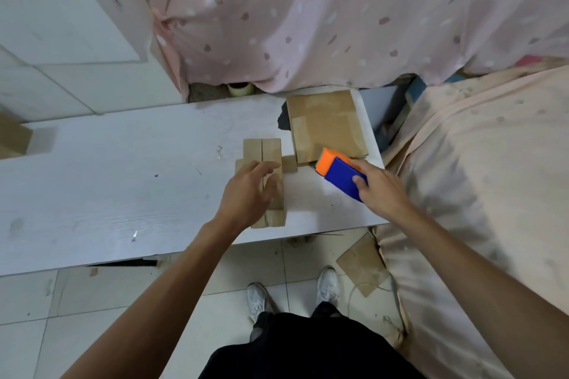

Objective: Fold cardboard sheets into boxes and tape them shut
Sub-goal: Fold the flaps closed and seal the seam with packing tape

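Cardboard box [265,175] lies folded on the white table [107,163], left hand [246,194] spread flat over its flaps to steady them; right hand [381,186] grips the tape dispenser [340,174], ready to seal.

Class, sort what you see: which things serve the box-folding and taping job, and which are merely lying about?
In use: cardboard box under the left hand; tape dispenser held in the right hand; flat cardboard sheets.
Lying about: tape roll by the curtain; cardboard scrap on the floor.
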